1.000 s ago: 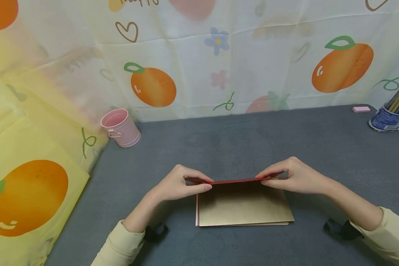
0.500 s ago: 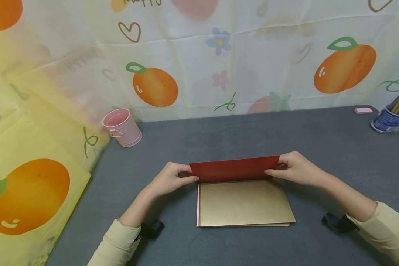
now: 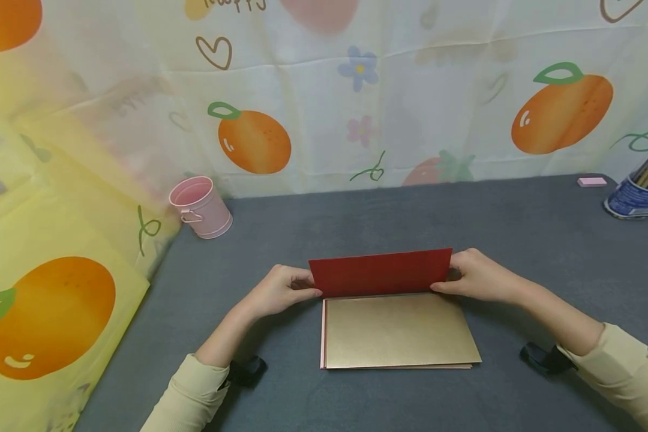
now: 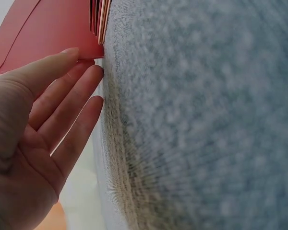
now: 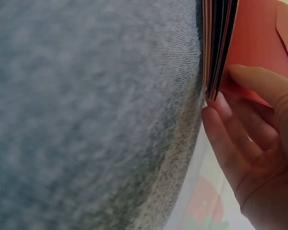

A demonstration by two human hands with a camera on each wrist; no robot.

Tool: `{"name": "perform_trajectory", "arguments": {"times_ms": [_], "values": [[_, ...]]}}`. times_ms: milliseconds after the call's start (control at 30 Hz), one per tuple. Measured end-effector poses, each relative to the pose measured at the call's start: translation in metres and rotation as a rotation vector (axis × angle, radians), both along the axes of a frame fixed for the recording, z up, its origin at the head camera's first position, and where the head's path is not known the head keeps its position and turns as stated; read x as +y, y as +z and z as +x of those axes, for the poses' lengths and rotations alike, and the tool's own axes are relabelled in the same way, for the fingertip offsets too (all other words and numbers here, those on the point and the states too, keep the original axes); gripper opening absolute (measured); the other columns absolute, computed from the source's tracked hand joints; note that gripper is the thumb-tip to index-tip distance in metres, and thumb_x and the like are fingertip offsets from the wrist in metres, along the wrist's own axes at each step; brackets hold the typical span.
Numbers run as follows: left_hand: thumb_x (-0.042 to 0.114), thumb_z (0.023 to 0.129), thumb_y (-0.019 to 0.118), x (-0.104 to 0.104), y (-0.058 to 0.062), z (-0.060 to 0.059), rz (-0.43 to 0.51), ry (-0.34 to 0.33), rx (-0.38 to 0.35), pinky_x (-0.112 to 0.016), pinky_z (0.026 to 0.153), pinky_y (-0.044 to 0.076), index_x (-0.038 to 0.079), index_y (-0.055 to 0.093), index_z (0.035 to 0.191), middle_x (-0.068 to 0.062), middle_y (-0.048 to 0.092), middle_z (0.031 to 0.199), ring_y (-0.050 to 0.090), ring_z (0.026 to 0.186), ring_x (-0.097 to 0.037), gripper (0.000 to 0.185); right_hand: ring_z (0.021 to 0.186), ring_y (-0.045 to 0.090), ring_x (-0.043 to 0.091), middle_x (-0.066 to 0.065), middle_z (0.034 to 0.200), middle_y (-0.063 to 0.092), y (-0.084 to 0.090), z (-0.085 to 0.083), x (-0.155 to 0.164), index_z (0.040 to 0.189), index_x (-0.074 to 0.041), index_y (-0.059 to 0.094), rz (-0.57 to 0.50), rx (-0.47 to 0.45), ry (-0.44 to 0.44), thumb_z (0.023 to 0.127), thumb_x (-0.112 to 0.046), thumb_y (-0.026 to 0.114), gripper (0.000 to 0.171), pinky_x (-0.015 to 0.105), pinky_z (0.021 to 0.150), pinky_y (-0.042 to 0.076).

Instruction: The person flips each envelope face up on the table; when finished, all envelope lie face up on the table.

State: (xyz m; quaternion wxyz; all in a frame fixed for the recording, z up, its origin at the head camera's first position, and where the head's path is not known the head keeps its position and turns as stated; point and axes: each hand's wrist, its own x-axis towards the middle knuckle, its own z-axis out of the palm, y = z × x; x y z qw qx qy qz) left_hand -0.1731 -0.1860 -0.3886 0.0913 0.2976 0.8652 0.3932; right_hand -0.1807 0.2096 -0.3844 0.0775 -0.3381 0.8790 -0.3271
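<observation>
Far left, by the fruit-print cloth (image 3: 324,120), stands a pink bucket (image 3: 201,207); its writing is cut off, unreadable. At mid-table (image 3: 518,240), left hand (image 3: 281,292) and right hand (image 3: 477,278) pinch the red envelope (image 3: 380,273) upright behind the gold stack (image 3: 399,330). Bare grey felt surrounds them.

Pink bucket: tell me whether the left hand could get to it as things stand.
Probably yes: the pink bucket stands on the left hand's side with bare grey table between, but that hand now pinches the red sheet.

Pink bucket (image 3: 201,206), eraser (image 3: 591,181), pencil can (image 3: 632,200)
</observation>
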Motion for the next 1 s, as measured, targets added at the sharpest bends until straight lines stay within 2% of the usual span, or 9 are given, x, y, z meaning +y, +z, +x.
{"name": "perform_trajectory", "arguments": {"times_ms": [133, 267, 400, 433, 500, 600, 767, 867, 1000], "values": [[0.011, 0.088, 0.073, -0.004, 0.000, -0.002, 0.023, 0.054, 0.003, -0.027, 0.071, 0.054, 0.009, 0.072, 0.084, 0.003, 0.072, 0.084, 0.066, 0.076, -0.008, 0.005, 0.071, 0.062, 0.004, -0.006, 0.090, 0.072, 0.002, -0.007, -0.005, 0.099, -0.010, 0.075, -0.004, -0.006, -0.040, 0.085, -0.019, 0.078, 0.017, 0.025, 0.061, 0.051], [0.011, 0.088, 0.073, -0.007, 0.005, -0.004, 0.080, 0.175, -0.027, -0.027, 0.071, 0.054, 0.008, 0.073, 0.092, -0.001, 0.072, 0.085, 0.067, 0.078, -0.014, 0.005, 0.072, 0.062, 0.008, -0.008, 0.086, 0.071, 0.007, -0.017, -0.013, 0.097, -0.011, 0.073, -0.015, -0.037, -0.102, 0.084, -0.020, 0.078, 0.016, 0.026, 0.062, 0.050], [0.008, 0.088, 0.072, -0.011, 0.005, -0.010, 0.236, 0.333, -0.140, -0.034, 0.075, 0.057, -0.003, 0.069, 0.106, -0.012, 0.073, 0.091, 0.069, 0.082, -0.025, 0.021, 0.067, 0.063, 0.015, -0.003, 0.076, 0.068, 0.010, -0.028, -0.026, 0.084, -0.010, 0.064, -0.050, -0.123, -0.169, 0.086, -0.022, 0.077, 0.017, 0.029, 0.058, 0.046], [0.009, 0.088, 0.072, -0.015, 0.001, -0.014, 0.283, 0.370, -0.170, -0.035, 0.076, 0.057, -0.003, 0.068, 0.109, -0.011, 0.072, 0.093, 0.069, 0.083, -0.024, 0.024, 0.067, 0.064, 0.016, -0.001, 0.074, 0.068, 0.011, -0.031, -0.030, 0.082, -0.009, 0.060, -0.067, -0.149, -0.183, 0.086, -0.021, 0.076, 0.021, 0.030, 0.058, 0.047], [0.007, 0.089, 0.071, -0.018, -0.001, -0.018, 0.383, 0.443, -0.224, -0.037, 0.078, 0.057, -0.006, 0.065, 0.115, -0.011, 0.072, 0.094, 0.070, 0.083, -0.022, 0.029, 0.068, 0.067, 0.019, 0.004, 0.074, 0.065, 0.010, -0.038, -0.037, 0.080, -0.007, 0.053, -0.109, -0.203, -0.214, 0.086, -0.021, 0.076, 0.028, 0.031, 0.060, 0.051], [0.006, 0.091, 0.069, -0.023, -0.001, -0.025, 0.525, 0.560, -0.298, -0.034, 0.080, 0.057, -0.006, 0.062, 0.121, -0.004, 0.072, 0.092, 0.070, 0.082, -0.013, 0.033, 0.073, 0.069, 0.021, 0.009, 0.083, 0.062, 0.010, -0.049, -0.050, 0.088, -0.002, 0.052, -0.187, -0.298, -0.259, 0.086, -0.020, 0.076, 0.030, 0.035, 0.067, 0.057], [0.000, 0.090, 0.068, -0.031, -0.002, -0.034, 0.773, 0.731, -0.409, -0.028, 0.080, 0.056, -0.006, 0.058, 0.126, 0.001, 0.071, 0.087, 0.068, 0.079, -0.008, 0.038, 0.078, 0.069, 0.018, 0.016, 0.100, 0.060, 0.011, -0.066, -0.075, 0.116, 0.006, 0.053, -0.306, -0.465, -0.319, 0.086, -0.016, 0.076, 0.043, 0.038, 0.076, 0.058], [-0.002, 0.090, 0.066, -0.037, -0.003, -0.038, 0.866, 0.790, -0.445, -0.026, 0.082, 0.055, -0.007, 0.056, 0.128, 0.001, 0.071, 0.084, 0.068, 0.079, -0.009, 0.040, 0.081, 0.069, 0.015, 0.022, 0.113, 0.058, 0.013, -0.072, -0.088, 0.132, 0.009, 0.046, -0.361, -0.544, -0.326, 0.088, -0.010, 0.073, 0.055, 0.039, 0.081, 0.056], [-0.005, 0.091, 0.063, -0.046, -0.004, -0.042, 0.933, 0.834, -0.461, -0.028, 0.086, 0.053, -0.009, 0.052, 0.132, 0.001, 0.069, 0.082, 0.068, 0.081, -0.009, 0.043, 0.086, 0.068, 0.014, 0.027, 0.127, 0.051, 0.015, -0.079, -0.104, 0.144, 0.010, 0.034, -0.418, -0.624, -0.336, 0.091, -0.005, 0.067, 0.065, 0.038, 0.087, 0.054]]}}
